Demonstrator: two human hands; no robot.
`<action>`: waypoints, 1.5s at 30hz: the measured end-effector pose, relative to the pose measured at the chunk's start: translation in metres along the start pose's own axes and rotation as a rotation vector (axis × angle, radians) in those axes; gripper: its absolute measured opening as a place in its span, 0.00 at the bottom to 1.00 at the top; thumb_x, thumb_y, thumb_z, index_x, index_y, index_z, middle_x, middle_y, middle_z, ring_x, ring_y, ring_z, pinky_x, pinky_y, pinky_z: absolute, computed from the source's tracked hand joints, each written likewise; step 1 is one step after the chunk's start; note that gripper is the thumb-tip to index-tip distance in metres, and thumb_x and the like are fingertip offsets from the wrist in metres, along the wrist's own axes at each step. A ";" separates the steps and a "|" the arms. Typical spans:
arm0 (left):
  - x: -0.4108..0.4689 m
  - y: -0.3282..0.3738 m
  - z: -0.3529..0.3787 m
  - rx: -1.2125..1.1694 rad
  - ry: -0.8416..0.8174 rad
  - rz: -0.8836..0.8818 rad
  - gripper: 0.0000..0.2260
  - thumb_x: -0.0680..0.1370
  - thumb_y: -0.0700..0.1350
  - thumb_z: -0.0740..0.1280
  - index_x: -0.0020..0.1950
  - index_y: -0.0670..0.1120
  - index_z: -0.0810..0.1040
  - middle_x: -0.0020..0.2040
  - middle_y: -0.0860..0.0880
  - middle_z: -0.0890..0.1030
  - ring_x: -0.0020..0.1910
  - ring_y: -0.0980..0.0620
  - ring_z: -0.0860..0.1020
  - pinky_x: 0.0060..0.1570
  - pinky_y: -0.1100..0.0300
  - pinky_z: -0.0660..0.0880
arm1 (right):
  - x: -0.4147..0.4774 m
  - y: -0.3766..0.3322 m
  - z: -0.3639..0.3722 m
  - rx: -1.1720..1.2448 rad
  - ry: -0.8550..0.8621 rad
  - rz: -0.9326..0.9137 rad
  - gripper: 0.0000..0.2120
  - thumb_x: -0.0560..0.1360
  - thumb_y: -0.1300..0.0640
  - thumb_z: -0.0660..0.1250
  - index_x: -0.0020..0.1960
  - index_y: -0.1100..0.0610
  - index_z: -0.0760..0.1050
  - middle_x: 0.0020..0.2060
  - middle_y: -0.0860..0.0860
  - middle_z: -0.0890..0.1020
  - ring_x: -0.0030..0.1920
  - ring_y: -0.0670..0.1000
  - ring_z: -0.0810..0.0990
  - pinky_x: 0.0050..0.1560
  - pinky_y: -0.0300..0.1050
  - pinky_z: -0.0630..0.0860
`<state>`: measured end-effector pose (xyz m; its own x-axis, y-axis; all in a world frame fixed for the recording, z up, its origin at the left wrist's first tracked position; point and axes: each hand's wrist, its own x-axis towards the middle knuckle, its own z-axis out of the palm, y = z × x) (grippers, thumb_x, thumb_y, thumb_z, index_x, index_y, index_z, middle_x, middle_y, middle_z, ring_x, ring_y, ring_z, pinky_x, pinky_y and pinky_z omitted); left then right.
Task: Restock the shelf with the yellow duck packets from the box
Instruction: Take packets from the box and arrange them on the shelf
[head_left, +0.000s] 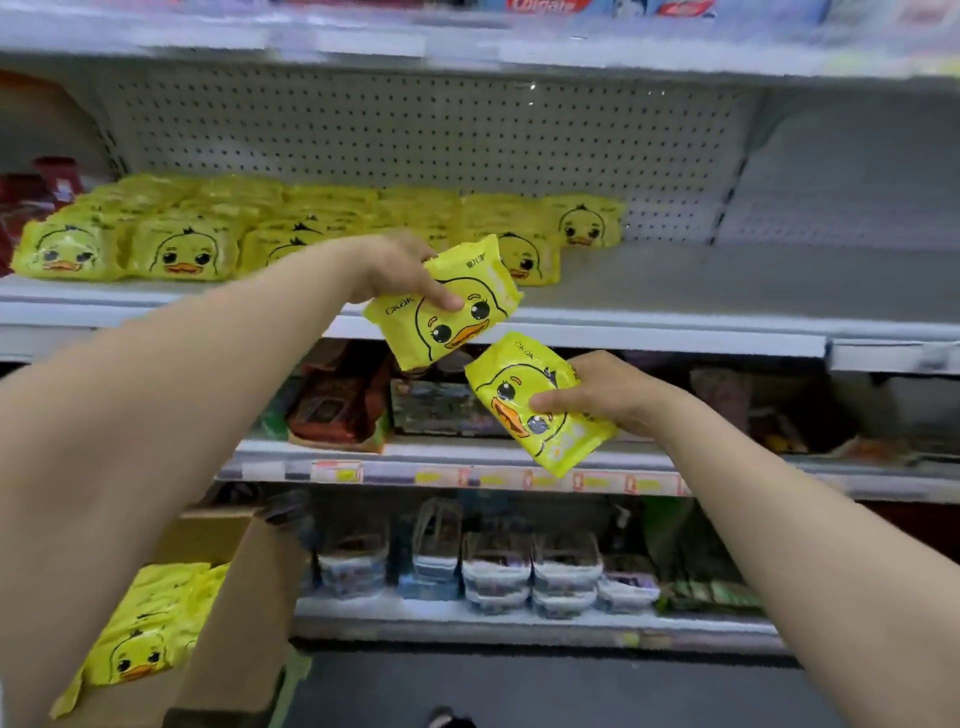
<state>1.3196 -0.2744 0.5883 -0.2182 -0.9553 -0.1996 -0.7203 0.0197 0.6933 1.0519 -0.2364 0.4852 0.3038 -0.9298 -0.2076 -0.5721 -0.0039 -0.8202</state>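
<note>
White pegboard shelving (675, 280) faces us; our left hand (395, 270) pinches one glossy yellow duck packet (447, 306), our right hand (602, 389) grips another (530, 410), below stocked rows (182, 239); brown cardboard box (244, 597) lower left.

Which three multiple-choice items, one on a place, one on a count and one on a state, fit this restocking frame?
1. Where is the box?
A) lower left, below the left arm
B) on the top shelf
C) far right

2. How many packets do the left hand and right hand hold together?
A) one
B) two
C) four

3. The left hand's packet is:
A) lying flat on a shelf
B) held in the air
C) inside the box

Key:
1 A: cardboard shows under the left arm.
2 B: each hand grips one; the right hand's packet is lower.
3 B: thumb and fingers pinch it before the shelf edge.
</note>
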 end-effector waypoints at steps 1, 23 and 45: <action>0.010 0.012 0.001 0.000 -0.008 0.027 0.09 0.71 0.42 0.76 0.50 0.45 0.80 0.40 0.50 0.86 0.36 0.54 0.84 0.40 0.58 0.79 | -0.001 0.004 -0.013 -0.009 0.018 0.007 0.14 0.70 0.53 0.79 0.51 0.59 0.83 0.44 0.53 0.87 0.46 0.55 0.87 0.52 0.53 0.83; 0.328 0.189 0.002 0.489 0.037 0.485 0.19 0.68 0.54 0.78 0.53 0.46 0.80 0.46 0.48 0.81 0.40 0.52 0.78 0.40 0.61 0.73 | 0.092 0.019 -0.280 -0.324 0.590 0.066 0.18 0.65 0.50 0.81 0.53 0.53 0.83 0.46 0.49 0.86 0.46 0.51 0.85 0.51 0.48 0.81; 0.436 0.147 0.048 0.863 0.067 0.440 0.39 0.68 0.60 0.76 0.73 0.46 0.68 0.67 0.45 0.74 0.64 0.44 0.73 0.59 0.54 0.72 | 0.181 0.062 -0.316 -0.293 0.489 0.122 0.15 0.63 0.52 0.82 0.47 0.53 0.84 0.40 0.47 0.87 0.39 0.44 0.85 0.42 0.41 0.81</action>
<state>1.0873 -0.6735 0.5703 -0.5650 -0.8249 0.0144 -0.8242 0.5636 -0.0556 0.8305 -0.5209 0.5659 -0.1243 -0.9916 0.0363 -0.7892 0.0766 -0.6093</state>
